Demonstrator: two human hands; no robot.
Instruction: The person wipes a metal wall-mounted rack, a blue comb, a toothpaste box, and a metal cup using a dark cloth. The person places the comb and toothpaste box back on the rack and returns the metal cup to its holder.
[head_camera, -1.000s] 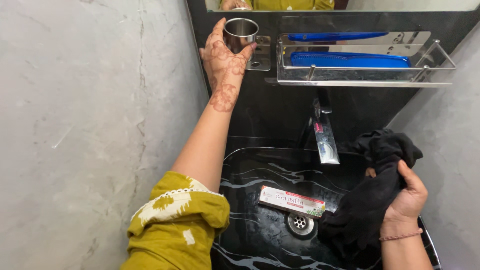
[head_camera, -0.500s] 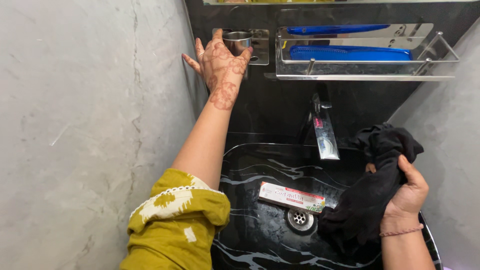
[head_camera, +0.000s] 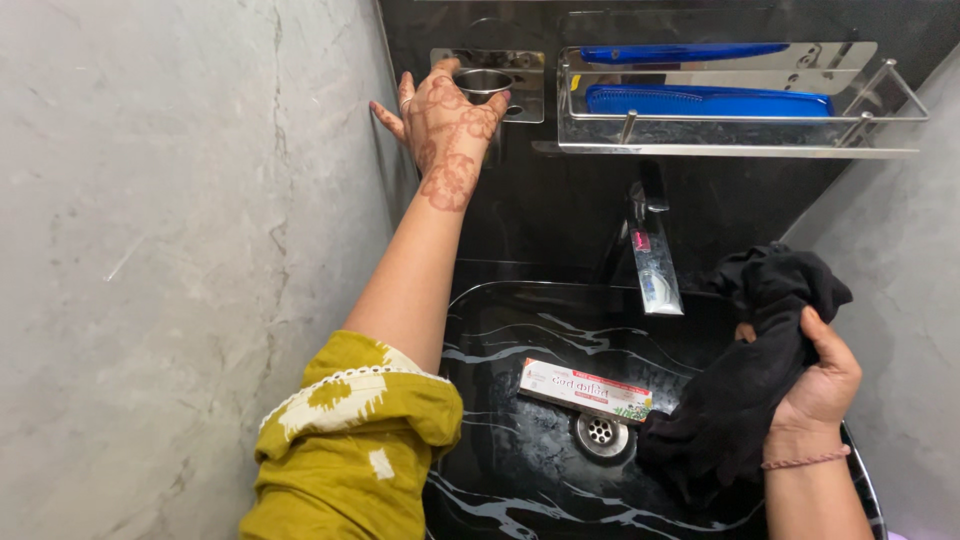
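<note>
Steel cup sits up at the wall holder, top left of the black back wall, seen in the head view. My left hand is raised to it, fingers wrapped round the cup's side, thumb on the right of the rim, so that hand is closed on the cup. Henna pattern covers the back of the hand and wrist. Mustard sleeve with white trim bunches at the elbow, low in the picture.

Same view, right side: my right hand clutches a black cloth, fingers curled tight into the fabric, which hangs bunched over the sink's right edge. A thin band circles that wrist.

Black marbled sink fills the bottom centre. A toothpaste box, white with red and green print, lies flat in the basin just above the drain, well apart from both hands. The chrome tap juts out over the basin from the back wall.

Right of the cup holder, a steel wire shelf is fixed to the wall, holding a blue comb; its reflection shows on the shiny plate behind. Grey marbled walls flank both sides.
</note>
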